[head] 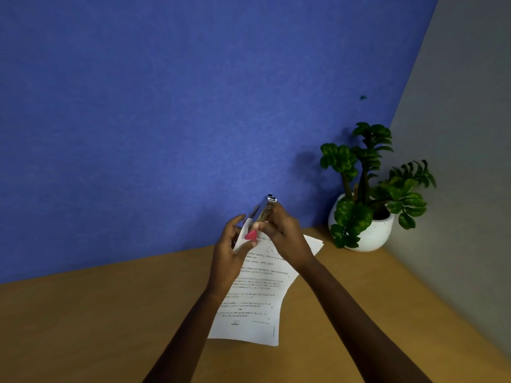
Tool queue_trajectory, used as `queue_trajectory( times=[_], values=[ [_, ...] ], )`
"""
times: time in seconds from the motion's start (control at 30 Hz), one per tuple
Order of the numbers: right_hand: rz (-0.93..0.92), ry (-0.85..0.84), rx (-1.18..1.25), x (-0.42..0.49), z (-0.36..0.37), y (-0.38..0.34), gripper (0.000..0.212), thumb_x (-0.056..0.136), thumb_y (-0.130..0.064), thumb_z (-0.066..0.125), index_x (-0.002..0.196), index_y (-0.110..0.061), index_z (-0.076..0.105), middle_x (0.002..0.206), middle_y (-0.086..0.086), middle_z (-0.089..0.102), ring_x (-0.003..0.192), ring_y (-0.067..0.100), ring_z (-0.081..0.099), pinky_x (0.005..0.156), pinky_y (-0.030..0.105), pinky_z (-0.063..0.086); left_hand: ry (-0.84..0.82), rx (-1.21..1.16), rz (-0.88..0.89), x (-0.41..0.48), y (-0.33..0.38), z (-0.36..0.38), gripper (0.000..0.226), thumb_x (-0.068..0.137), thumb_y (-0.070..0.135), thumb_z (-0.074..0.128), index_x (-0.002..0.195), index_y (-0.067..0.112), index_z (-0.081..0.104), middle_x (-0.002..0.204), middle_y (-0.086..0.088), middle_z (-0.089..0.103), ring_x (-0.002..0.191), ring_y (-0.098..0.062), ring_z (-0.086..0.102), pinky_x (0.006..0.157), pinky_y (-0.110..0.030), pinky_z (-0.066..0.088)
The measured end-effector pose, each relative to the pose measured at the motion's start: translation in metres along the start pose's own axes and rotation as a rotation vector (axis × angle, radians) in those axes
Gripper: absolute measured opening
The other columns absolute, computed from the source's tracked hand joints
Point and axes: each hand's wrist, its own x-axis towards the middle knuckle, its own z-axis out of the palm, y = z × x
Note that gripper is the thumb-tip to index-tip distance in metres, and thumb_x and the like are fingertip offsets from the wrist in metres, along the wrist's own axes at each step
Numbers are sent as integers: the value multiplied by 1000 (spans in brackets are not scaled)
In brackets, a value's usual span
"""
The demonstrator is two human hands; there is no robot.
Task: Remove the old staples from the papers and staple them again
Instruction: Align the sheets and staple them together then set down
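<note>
Blue felt partition (166, 120) behind, grey wall on the right, wooden desk (83, 327) below. Potted plant (367, 194) in the far right corner, well apart from the work.

Papers (257, 288): printed sheets, lower part lying toward the desk, top corner lifted and curled up. Second sheet edge peeks out at upper right, so the stack is slightly fanned.

Left hand (229, 252): fingers closed on the lifted top-left corner, thumb side pinching the sheet. Right hand (279, 230): fingers wrapped around a metal stapler (265, 210) with a pink end (251, 235), the pink end sitting at the held corner. Can't tell whether the stapler mouth is over the paper or its tail tab is under an old staple; contact point is hidden by fingers.

Judgement: working the corner, either prying or about to re-staple. No loose staple visible.

Risks from here:
- Sheets are fanned, so a staple driven now could miss the back page or lock them misaligned. Cause: no squaring of edges before the press.
- Corner is bent in mid-air with no backing; prying hard could tear the hole out.
- Left fingertips sit right next to the tool end, so a slip could mean a pinch or a puncture.
- Loose staple could drop onto the desk or papers unseen.
</note>
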Motion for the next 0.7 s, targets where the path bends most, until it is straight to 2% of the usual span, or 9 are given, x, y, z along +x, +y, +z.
queue_trajectory(
  times=[0.07, 0.2, 0.3, 0.37, 0.43, 0.5, 0.53, 0.63, 0.7],
  values=[
    [-13, 48, 61, -3, 3, 1, 17, 88, -10, 54, 91, -26, 52, 84, -19, 60, 77, -6, 60, 66, -2, 42, 44, -49, -20, 1, -4, -1, 42, 84, 17, 63, 116, 42, 52, 95, 12, 69, 85, -13, 70, 63, -22, 57],
    [-62, 253, 118, -10, -1, 16, 17, 88, -14, 57, 91, -31, 53, 88, -19, 64, 86, -6, 62, 73, 3, 44, 144, -103, -74, 3, -7, -6, 22, 84, 9, 62, 99, 25, 63, 90, -2, 71, 80, -20, 70, 62, -24, 56],
    [39, 360, -41, -18, -9, 45, 14, 88, -26, 58, 100, -21, 52, 89, -7, 65, 84, 9, 64, 68, 13, 47, 255, -52, -104, 4, -9, -14, 12, 86, 7, 60, 89, 18, 64, 87, -7, 69, 79, -22, 65, 66, -30, 54],
    [110, 381, -210, -26, -11, 69, 21, 88, -29, 57, 104, -16, 53, 86, -5, 62, 71, 5, 62, 60, 9, 45, 301, -62, -118, 4, -9, -17, 7, 86, 8, 59, 92, 9, 64, 90, -14, 68, 85, -28, 64, 75, -41, 54],
    [196, 352, -377, -36, -10, 91, 22, 88, -26, 57, 106, -13, 54, 83, -2, 64, 63, 2, 61, 56, 12, 51, 317, -60, -123, 3, -8, -18, 9, 88, 11, 58, 92, 5, 64, 92, -19, 67, 86, -32, 64, 80, -46, 52],
    [355, 269, -495, -48, -6, 113, 28, 88, -23, 57, 112, -9, 53, 92, 7, 68, 71, 14, 67, 68, 29, 60, 328, -53, -120, 1, -8, -17, 12, 89, 13, 57, 91, 4, 63, 91, -20, 67, 86, -33, 64, 79, -46, 52],
    [426, 217, -545, -56, -3, 124, 31, 88, -23, 56, 115, -8, 52, 98, 11, 68, 76, 19, 68, 71, 33, 60, 335, -52, -120, 1, -8, -16, 13, 89, 15, 56, 91, 4, 63, 91, -19, 67, 85, -33, 64, 78, -45, 52],
    [562, 91, -661, -77, 4, 147, 35, 89, -25, 55, 118, -6, 50, 106, 12, 63, 87, 22, 66, 77, 35, 59, 369, -67, -126, 0, -8, -15, 17, 91, 19, 53, 87, 6, 63, 85, -13, 67, 79, -26, 63, 69, -36, 51],
    [619, 39, -729, -89, 8, 156, 34, 90, -27, 54, 118, -9, 51, 110, 10, 62, 92, 20, 65, 78, 33, 59, 387, -58, -124, 0, -8, -16, 17, 91, 20, 53, 84, 7, 62, 84, -15, 66, 78, -27, 61, 69, -37, 50]
  ],
)
